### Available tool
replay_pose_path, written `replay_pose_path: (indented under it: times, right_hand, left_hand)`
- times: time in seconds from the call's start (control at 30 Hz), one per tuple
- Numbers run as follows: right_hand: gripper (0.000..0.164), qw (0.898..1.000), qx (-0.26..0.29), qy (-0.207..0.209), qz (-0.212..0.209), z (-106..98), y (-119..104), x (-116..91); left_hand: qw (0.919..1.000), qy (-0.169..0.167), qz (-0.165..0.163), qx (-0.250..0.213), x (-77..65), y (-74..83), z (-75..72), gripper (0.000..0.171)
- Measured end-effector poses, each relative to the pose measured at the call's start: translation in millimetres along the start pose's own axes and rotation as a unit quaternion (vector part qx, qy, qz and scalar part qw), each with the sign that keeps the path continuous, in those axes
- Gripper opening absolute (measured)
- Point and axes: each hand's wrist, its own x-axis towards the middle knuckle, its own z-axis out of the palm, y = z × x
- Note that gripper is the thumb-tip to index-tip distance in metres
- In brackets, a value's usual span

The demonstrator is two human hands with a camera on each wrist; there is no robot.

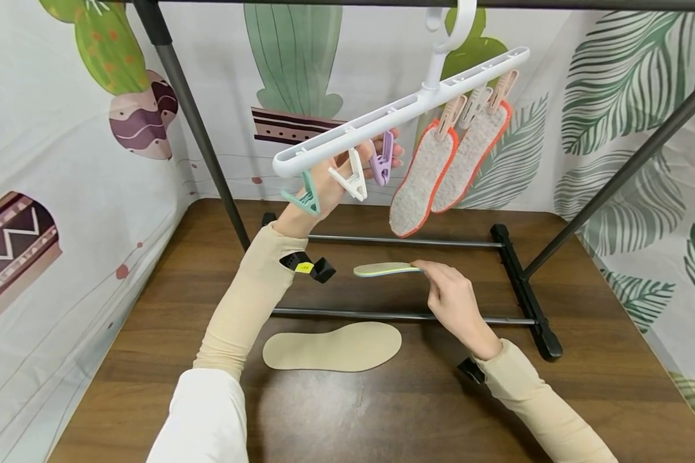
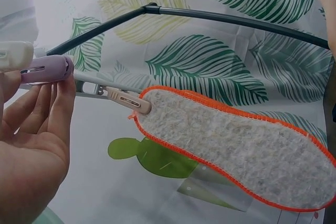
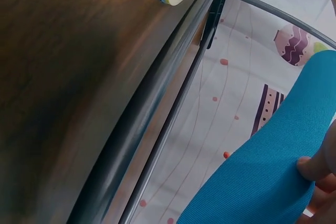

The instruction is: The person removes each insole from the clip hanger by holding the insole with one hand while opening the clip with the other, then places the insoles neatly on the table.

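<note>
My left hand [image 1: 327,185] is raised behind a white clip hanger [image 1: 376,121]. Its thumb and fingers pinch a purple clothespin [image 2: 50,69] hanging from the bar. Beside that clip hang a white clothespin [image 1: 354,177] and a teal clothespin [image 1: 308,196]. My right hand [image 1: 456,301] grips one end of an insole [image 1: 385,269], held nearly level above the table; the right wrist view shows its blue underside [image 3: 262,166]. A matching beige insole [image 1: 336,347] lies flat on the table. Two grey fuzzy insoles [image 1: 424,183] with orange edging hang from pinkish clothespins [image 1: 452,116].
A dark metal rack stands on the wooden table [image 1: 347,418], its lower rods [image 1: 376,314] crossing behind the lying insole. The rack's black foot [image 1: 524,289] is at right, and a slanted post [image 1: 199,128] at left. Patterned cloth [image 1: 208,38] hangs behind.
</note>
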Motion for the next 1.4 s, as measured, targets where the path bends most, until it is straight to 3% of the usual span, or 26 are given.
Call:
replay_pose_path:
  times: [0.5, 0.83, 1.4]
  right_hand:
    - [0.048, 0.999, -0.019, -0.047, -0.015, -7.2, 3.2, -4.6]
    - [0.052, 0.999, -0.020, -0.035, -0.035, -8.8, 8.0, -8.9]
    - [0.047, 0.999, -0.028, -0.042, -0.019, -14.7, 16.5, -19.4]
  left_hand:
    - [0.9986, -0.024, 0.025, -0.041, 1.3, -7.0, -7.3, 0.040]
    - [0.9987, -0.009, 0.022, -0.046, 1.9, -7.5, -5.4, 0.038]
    - [0.9988, 0.002, 0.034, -0.036, 1.3, -6.3, -6.7, 0.038]
